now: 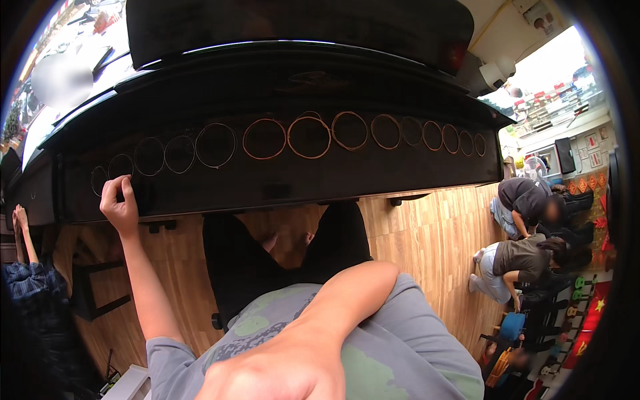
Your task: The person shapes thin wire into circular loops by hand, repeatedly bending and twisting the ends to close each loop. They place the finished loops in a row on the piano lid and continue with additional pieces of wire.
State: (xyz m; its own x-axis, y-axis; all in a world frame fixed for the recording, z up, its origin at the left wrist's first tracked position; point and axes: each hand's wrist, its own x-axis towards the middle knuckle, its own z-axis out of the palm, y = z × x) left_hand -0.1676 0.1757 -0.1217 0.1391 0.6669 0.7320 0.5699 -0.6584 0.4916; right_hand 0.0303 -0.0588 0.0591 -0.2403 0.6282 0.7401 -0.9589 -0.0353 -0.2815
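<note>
- My left hand, fingertips together, is at the near edge of a wire coil, left on the black panel; grip unclear.
- My right hand is nearest; I cannot tell its hidden fingers' state.
- A light rim pinch should keep the coil round.
- The far emblem is unreadable.

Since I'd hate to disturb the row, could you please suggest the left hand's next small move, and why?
I'd probably ease the left hand open and lift gently: its fingers look pinched at the near edge of the second coil from the left, which lies on the black surface; whether they grip it is unclear.
</note>
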